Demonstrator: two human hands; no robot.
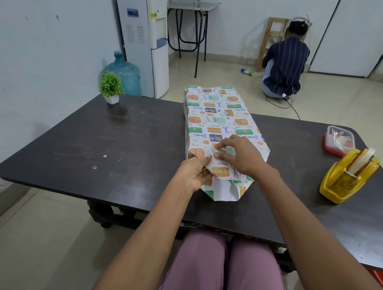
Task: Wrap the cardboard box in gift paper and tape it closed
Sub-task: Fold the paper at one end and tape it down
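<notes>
A long box covered in patterned gift paper (215,121) lies lengthwise on the dark table (118,145), its near end toward me. At that end the paper sticks out loose, white inside showing (224,190). My left hand (194,174) pinches the left side flap of paper at the near end. My right hand (239,155) presses a folded flap down onto the top edge of the box with its fingertips. The cardboard itself is hidden under the paper.
A yellow tape dispenser (348,176) stands on the table at the right, with a red-lidded plastic container (337,141) behind it. A small potted plant (111,88) sits at the far left corner. Beyond the table, a person (284,64) crouches on the floor near a water dispenser (144,33).
</notes>
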